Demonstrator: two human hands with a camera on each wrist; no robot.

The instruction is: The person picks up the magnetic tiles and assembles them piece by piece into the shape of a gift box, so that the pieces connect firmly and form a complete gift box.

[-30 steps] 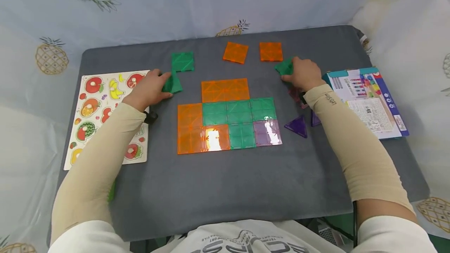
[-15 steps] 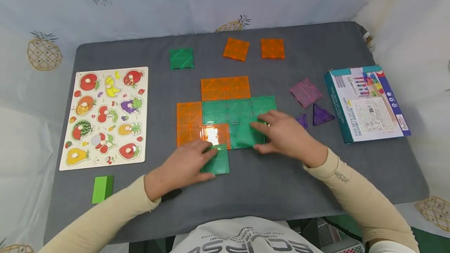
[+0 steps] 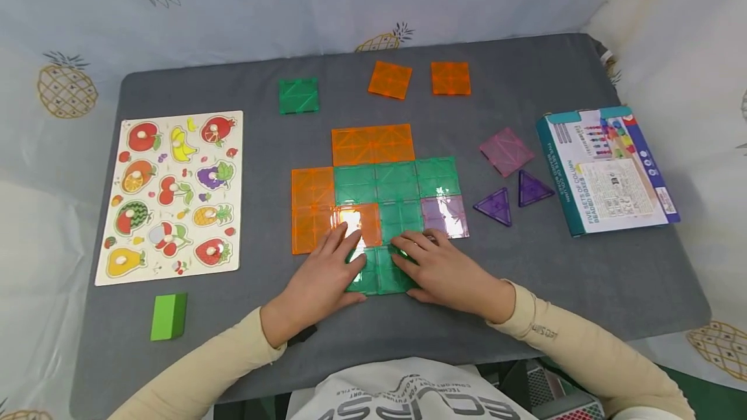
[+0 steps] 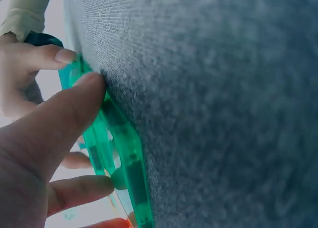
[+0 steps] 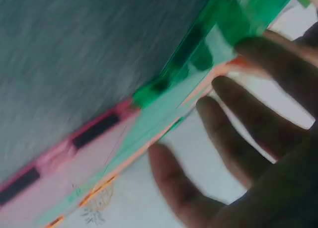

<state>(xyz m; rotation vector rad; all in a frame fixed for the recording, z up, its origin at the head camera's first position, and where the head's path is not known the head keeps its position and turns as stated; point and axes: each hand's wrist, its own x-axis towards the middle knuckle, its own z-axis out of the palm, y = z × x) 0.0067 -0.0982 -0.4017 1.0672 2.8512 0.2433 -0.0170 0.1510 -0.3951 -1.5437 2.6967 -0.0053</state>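
Near green square tiles [image 3: 390, 279]: running left-to-right
Left hand [image 3: 323, 282], right hand [image 3: 448, 276]: flanking them, touching with spread fingers (neither nearer)

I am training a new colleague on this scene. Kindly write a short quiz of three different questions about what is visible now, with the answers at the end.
1. What colour are the two square tiles between the left hand and the right hand?
a) orange
b) green
c) purple
2. True or false: the light green block lies apart from the fruit puzzle board, on the side nearer the person.
3. How many loose orange tiles lie near the far edge of the grey table?

Key:
1. b, green.
2. True; a gap shows between them.
3. Two.
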